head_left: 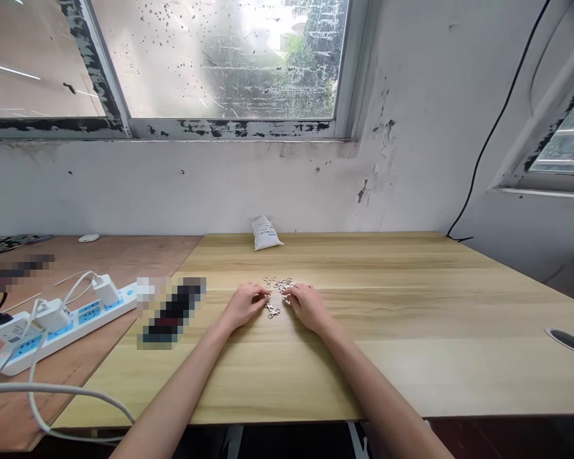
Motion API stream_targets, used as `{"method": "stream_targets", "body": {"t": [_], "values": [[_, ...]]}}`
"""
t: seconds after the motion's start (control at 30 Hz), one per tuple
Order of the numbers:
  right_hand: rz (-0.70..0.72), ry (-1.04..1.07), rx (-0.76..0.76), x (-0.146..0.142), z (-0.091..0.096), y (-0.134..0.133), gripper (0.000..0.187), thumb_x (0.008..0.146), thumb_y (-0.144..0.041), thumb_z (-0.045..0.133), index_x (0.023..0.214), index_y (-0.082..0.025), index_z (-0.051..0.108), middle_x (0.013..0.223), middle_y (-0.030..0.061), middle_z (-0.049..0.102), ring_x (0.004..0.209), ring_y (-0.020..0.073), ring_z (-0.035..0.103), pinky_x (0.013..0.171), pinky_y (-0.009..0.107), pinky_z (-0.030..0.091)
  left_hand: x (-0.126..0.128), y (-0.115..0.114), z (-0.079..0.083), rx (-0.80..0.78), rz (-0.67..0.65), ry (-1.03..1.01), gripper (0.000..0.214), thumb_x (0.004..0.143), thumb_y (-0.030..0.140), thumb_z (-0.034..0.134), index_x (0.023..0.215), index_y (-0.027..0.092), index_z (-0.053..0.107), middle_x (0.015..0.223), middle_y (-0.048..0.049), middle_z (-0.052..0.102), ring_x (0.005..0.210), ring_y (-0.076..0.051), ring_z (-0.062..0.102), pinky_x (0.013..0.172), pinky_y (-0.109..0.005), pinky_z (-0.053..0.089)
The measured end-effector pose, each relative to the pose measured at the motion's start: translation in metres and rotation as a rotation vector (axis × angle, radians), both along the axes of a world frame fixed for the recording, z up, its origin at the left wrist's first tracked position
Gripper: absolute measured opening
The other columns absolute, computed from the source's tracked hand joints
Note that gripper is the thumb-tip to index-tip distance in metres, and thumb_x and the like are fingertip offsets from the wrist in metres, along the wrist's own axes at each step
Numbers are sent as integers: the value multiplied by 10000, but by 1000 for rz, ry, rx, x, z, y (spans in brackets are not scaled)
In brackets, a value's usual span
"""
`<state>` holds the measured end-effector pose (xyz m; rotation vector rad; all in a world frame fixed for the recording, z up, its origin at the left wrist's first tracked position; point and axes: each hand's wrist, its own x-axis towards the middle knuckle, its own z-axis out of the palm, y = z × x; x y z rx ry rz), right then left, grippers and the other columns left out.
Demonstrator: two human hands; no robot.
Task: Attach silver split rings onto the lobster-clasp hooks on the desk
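Observation:
A loose pile of small silvery metal pieces (283,285), with ring and clasp shapes, lies on the wooden table between my hands. Closer to me is a smaller cluster of the same metal pieces (272,311), just below my left fingertips. My left hand (245,304) rests at the left side of the pieces, thumb and forefinger pinched together. From the right, my right hand (308,306) reaches to the pile's near edge with its fingers curled in and close together. Whatever sits between the fingertips of either hand is too small to make out.
A white printed packet (266,233) lies near the wall. Left of my arm is a pixelated dark object (175,312). A white power strip (81,322) with chargers and cables covers the brown table at left. A cable grommet (570,342) is set in the tabletop at right.

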<state>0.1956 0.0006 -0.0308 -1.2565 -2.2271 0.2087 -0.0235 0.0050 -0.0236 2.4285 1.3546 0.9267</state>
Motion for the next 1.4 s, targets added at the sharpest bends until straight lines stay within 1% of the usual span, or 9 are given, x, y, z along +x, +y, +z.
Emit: {"method": "stream_targets", "body": {"t": [0.13,0.3,0.53,0.77,0.97,1.1,1.2,1.33,1.4], "values": [[-1,19,-10,1,-1,0,226,951,-136,486,1016,-202,692,1019,75,720,993,201,624,865,332,386,3,1,0,30,42,33,192,870,301,599,1015,245,711,962,-51,696,937,-231,630,867,-375,441],[16,29,-8,1,0,-1,230,953,-135,478,1002,-209,690,1020,72,723,1009,201,629,864,331,392,6,2,2,67,41,84,161,891,304,581,869,241,728,955,-55,683,954,-241,592,878,-387,416],[23,19,-5,2,-1,0,220,947,-125,485,975,-211,686,997,65,719,982,198,627,859,327,381,9,-2,7,67,23,70,130,857,255,585,792,233,696,941,-52,694,966,-238,589,947,-403,392],[32,-12,-6,4,1,-2,234,923,-109,485,995,-201,688,999,74,699,973,200,606,846,323,383,13,-5,8,-31,38,-150,63,780,230,609,732,224,650,948,-18,733,966,-220,651,964,-382,439],[38,-4,-4,4,4,-6,195,887,-130,562,1031,-189,679,933,67,667,938,212,590,820,332,376,14,-5,5,-217,0,-384,92,759,280,624,732,192,626,977,-66,749,960,-225,696,779,-343,564],[39,57,27,1,5,-8,174,895,-264,612,1046,-211,680,999,70,658,992,219,574,870,349,355,18,-4,5,-307,-48,-495,166,737,320,668,686,164,642,1047,-120,728,1021,-252,681,861,-381,559],[40,128,48,-3,6,-9,173,877,-357,655,986,-231,702,957,46,660,954,198,582,872,337,347,20,-3,5,-338,-68,-549,213,728,366,700,720,153,690,1067,-126,708,1017,-252,675,895,-387,544],[37,212,52,-7,5,-8,127,901,-298,623,868,-226,723,835,28,658,850,173,588,851,336,337,21,-3,6,-352,-79,-587,252,724,406,722,752,156,734,1066,-118,693,1034,-251,658,901,-377,532],[44,247,40,-8,4,-8,117,894,-285,628,866,-224,724,813,25,658,820,169,588,834,336,340,22,-4,7,-349,-89,-589,249,721,405,733,761,160,747,1064,-120,688,1051,-256,647,911,-378,522]]}}
